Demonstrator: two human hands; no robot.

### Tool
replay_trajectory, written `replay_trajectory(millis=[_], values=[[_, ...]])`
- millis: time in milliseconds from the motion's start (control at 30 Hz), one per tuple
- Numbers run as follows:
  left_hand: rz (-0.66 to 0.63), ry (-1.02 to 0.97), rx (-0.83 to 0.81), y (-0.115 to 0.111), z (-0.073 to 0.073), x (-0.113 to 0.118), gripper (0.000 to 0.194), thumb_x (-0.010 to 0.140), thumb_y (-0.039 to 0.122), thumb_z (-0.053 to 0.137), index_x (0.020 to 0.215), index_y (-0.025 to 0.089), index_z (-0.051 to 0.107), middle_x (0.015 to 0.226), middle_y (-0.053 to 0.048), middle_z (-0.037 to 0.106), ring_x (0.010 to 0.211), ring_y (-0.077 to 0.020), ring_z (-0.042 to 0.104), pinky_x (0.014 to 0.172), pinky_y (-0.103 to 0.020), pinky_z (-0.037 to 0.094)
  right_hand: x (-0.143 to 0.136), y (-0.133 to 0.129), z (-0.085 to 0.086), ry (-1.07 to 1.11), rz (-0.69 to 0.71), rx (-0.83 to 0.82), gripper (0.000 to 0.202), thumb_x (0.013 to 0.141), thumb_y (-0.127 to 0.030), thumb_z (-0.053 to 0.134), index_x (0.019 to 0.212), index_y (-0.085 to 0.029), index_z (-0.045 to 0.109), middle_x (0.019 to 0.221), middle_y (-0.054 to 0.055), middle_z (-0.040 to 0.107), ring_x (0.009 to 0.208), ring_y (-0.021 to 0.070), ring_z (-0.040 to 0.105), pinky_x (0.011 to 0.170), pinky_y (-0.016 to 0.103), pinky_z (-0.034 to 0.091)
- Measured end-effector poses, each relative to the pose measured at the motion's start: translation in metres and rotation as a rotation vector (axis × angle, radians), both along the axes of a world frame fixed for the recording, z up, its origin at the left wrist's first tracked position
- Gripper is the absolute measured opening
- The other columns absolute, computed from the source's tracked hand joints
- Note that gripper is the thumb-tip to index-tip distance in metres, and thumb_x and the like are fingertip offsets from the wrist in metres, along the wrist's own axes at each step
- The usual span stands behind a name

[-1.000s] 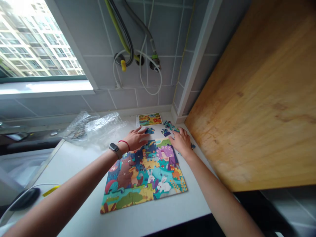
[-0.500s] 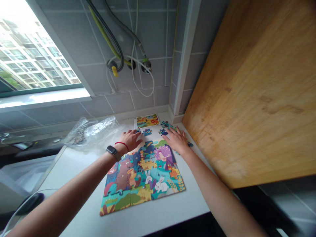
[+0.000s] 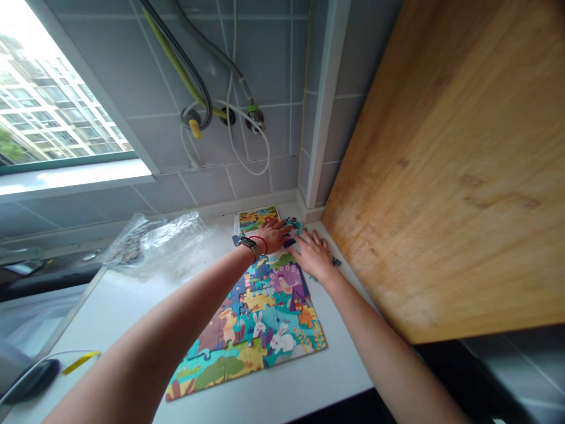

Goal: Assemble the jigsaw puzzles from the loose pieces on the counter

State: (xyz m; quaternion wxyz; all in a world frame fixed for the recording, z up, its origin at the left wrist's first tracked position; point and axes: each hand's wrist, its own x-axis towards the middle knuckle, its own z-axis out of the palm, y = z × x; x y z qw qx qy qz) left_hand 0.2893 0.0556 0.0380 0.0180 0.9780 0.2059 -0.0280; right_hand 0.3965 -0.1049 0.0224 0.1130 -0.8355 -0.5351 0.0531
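A partly assembled jigsaw puzzle (image 3: 251, 353) with cartoon animals lies flat on the white counter. My left hand (image 3: 272, 237), with a dark watch and a red cord at the wrist, reaches over the puzzle's far edge. Its fingers are stretched toward loose jigsaw pieces (image 3: 293, 222) piled in the back corner. My right hand (image 3: 314, 254) rests palm down beside that pile, fingers spread, partly covering some pieces. A small dark jigsaw piece (image 3: 289, 242) lies between the two hands; whether a fingertip touches it I cannot tell.
A picture card (image 3: 253, 219) lies against the back wall, partly behind my left hand. Crumpled clear plastic bags (image 3: 170, 238) lie to the left. A large wooden board (image 3: 445, 194) stands along the right side. Cables and a hose (image 3: 200, 97) hang on the tiled wall.
My left hand has moved right, from the puzzle's far left edge to the loose pieces close to my right hand. My right hand has stayed nearly in place. The view has shifted slightly.
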Motion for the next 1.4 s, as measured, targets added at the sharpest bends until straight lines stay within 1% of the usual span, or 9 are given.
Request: replay_trajectory(millis=[267, 433, 567, 633, 767, 933, 1033, 1200, 1400], values=[[0.055, -0.051, 0.056, 0.011, 0.0, 0.001, 0.049, 0.107, 0.045, 0.047, 0.152, 0.029, 0.058, 0.159, -0.011, 0.057, 0.148, -0.0371, 0.047, 0.12, -0.058, 0.038, -0.005, -0.004, 0.009, -0.029, -0.124, 0.051, 0.049, 0.101, -0.045, 0.058, 0.143, -0.021, 0.069, 0.144, 0.02, 0.064, 0.133, 0.0389, 0.055, 0.109, 0.053, 0.044], [0.082, -0.054, 0.056, 0.01, 0.0, 0.005, 0.048, 0.106, 0.047, 0.05, 0.148, 0.03, 0.062, 0.153, -0.012, 0.061, 0.144, -0.0374, 0.05, 0.116, -0.056, 0.042, -0.005, -0.004, 0.007, -0.019, -0.091, 0.066, 0.042, 0.103, -0.036, 0.056, 0.137, -0.02, 0.072, 0.152, 0.019, 0.06, 0.138, 0.0374, 0.052, 0.111, 0.051, 0.044], [0.084, -0.049, 0.044, 0.007, -0.003, 0.004, 0.051, 0.107, 0.05, 0.048, 0.153, 0.031, 0.058, 0.157, -0.013, 0.057, 0.148, -0.0395, 0.047, 0.119, -0.06, 0.04, -0.006, -0.003, -0.001, 0.023, -0.053, 0.104, 0.041, 0.102, -0.031, 0.053, 0.137, -0.018, 0.071, 0.159, 0.017, 0.056, 0.147, 0.041, 0.046, 0.115, 0.059, 0.04], [0.073, -0.052, 0.036, 0.005, -0.003, 0.001, 0.056, 0.108, 0.049, 0.047, 0.16, 0.031, 0.049, 0.167, -0.013, 0.046, 0.154, -0.0394, 0.041, 0.123, -0.06, 0.036, -0.004, 0.0, -0.008, 0.101, -0.041, 0.2, 0.04, 0.099, -0.026, 0.056, 0.134, -0.019, 0.073, 0.159, 0.016, 0.057, 0.147, 0.0417, 0.046, 0.118, 0.062, 0.037], [0.041, -0.057, 0.013, 0.003, -0.001, -0.006, 0.06, 0.109, 0.046, 0.044, 0.166, 0.027, 0.04, 0.174, -0.012, 0.035, 0.158, -0.0366, 0.037, 0.126, -0.056, 0.035, 0.016, 0.012, -0.02, 0.493, -0.116, 0.674, 0.029, 0.091, -0.02, 0.059, 0.11, -0.02, 0.08, 0.134, 0.016, 0.074, 0.129, 0.0342, 0.064, 0.119, 0.053, 0.042], [-0.015, -0.04, -0.025, -0.002, 0.002, -0.016, 0.06, 0.1, 0.057, 0.061, 0.154, 0.029, 0.057, 0.162, -0.011, 0.053, 0.15, -0.037, 0.048, 0.119, -0.051, 0.046, 0.054, 0.022, -0.025, 0.682, -0.281, 0.91, 0.04, 0.1, -0.037, 0.042, 0.116, -0.017, 0.073, 0.114, 0.017, 0.08, 0.106, 0.0293, 0.075, 0.096, 0.047, 0.06], [-0.055, -0.04, -0.039, -0.006, 0.003, -0.019, 0.057, 0.098, 0.061, 0.064, 0.145, 0.029, 0.065, 0.154, -0.01, 0.061, 0.143, -0.0336, 0.056, 0.116, -0.046, 0.05, 0.061, 0.022, -0.026, 0.768, -0.318, 0.988, 0.047, 0.101, -0.046, 0.039, 0.124, -0.017, 0.068, 0.112, 0.016, 0.08, 0.104, 0.0273, 0.076, 0.086, 0.041, 0.062], [-0.055, -0.06, -0.062, -0.008, 0.007, -0.022, 0.044, 0.099, 0.053, 0.065, 0.135, 0.028, 0.071, 0.143, -0.008, 0.069, 0.132, -0.0298, 0.066, 0.111, -0.039, 0.053, 0.061, 0.021, -0.023, 1.023, -0.339, 1.074, 0.06, 0.1, -0.066, 0.041, 0.124, -0.018, 0.07, 0.12, 0.014, 0.079, 0.119, 0.0255, 0.072, 0.107, 0.044, 0.054], [-0.047, -0.151, -0.141, -0.017, 0.02, -0.033, 0.039, 0.103, 0.041, 0.057, 0.137, 0.026, 0.069, 0.144, -0.009, 0.068, 0.126, -0.0291, 0.07, 0.106, -0.039, 0.056, 0.074, 0.024, -0.017, 1.255, -0.285, 0.831, 0.068, 0.102, -0.072, 0.034, 0.114, -0.02, 0.076, 0.129, 0.013, 0.078, 0.139, 0.0236, 0.062, 0.126, 0.047, 0.035]])
